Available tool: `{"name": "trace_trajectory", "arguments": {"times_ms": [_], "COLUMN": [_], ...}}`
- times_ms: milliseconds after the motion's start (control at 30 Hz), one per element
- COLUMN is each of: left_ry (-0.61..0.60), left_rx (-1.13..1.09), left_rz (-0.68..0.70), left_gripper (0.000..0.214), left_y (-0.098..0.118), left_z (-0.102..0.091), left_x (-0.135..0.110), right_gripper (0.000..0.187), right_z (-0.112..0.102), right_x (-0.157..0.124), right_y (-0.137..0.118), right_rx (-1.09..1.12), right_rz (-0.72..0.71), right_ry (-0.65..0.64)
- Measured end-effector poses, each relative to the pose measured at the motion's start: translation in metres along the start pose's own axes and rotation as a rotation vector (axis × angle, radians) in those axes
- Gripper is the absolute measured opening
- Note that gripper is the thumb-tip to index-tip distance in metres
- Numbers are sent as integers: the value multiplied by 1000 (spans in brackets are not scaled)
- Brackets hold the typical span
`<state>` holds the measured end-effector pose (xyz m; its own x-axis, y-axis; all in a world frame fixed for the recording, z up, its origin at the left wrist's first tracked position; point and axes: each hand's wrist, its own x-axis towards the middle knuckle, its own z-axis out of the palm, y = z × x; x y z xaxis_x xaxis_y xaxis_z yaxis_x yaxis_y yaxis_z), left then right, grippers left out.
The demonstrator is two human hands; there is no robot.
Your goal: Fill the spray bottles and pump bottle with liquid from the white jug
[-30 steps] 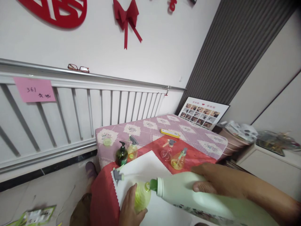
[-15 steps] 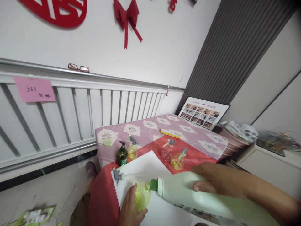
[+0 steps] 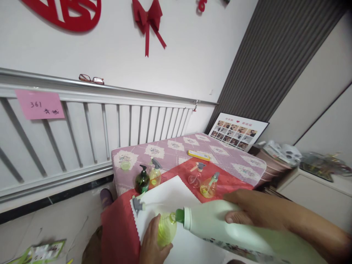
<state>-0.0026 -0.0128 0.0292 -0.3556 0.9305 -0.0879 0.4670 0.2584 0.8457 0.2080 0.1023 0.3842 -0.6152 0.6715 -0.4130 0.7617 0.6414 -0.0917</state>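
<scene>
White cloth (image 3: 170, 194) under my work: left fingers (image 3: 152, 238) wrapped round the small yellow bottle (image 3: 166, 229), right fingers (image 3: 249, 211) clamped on the big white jug (image 3: 220, 227), its green spout (image 3: 180, 215) tipped into the bottle's mouth. I'd say mid-pour; steady tilt needed next. Loose spray head (image 3: 137, 204) near, bench (image 3: 121, 234) edge close left, more bottles (image 3: 209, 187) beyond.

Two hands: left hand (image 3: 151, 244), right hand (image 3: 249, 211). One big white jug (image 3: 220, 225). Four small spray bottles: (image 3: 166, 229), (image 3: 155, 174), (image 3: 195, 176), (image 3: 209, 186). One dark pump bottle (image 3: 142, 180). One loose sprayer head (image 3: 136, 204).
</scene>
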Motion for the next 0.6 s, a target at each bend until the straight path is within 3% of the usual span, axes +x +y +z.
{"name": "trace_trajectory", "arguments": {"times_ms": [600], "left_ry": [-15], "left_rx": [53], "left_rz": [-19], "left_gripper": [94], "left_y": [1], "left_z": [0], "left_x": [1], "right_gripper": [31], "right_z": [-2], "right_x": [-2], "right_y": [-1], "right_rx": [44], "right_rz": [0], "right_ry": [-44]}}
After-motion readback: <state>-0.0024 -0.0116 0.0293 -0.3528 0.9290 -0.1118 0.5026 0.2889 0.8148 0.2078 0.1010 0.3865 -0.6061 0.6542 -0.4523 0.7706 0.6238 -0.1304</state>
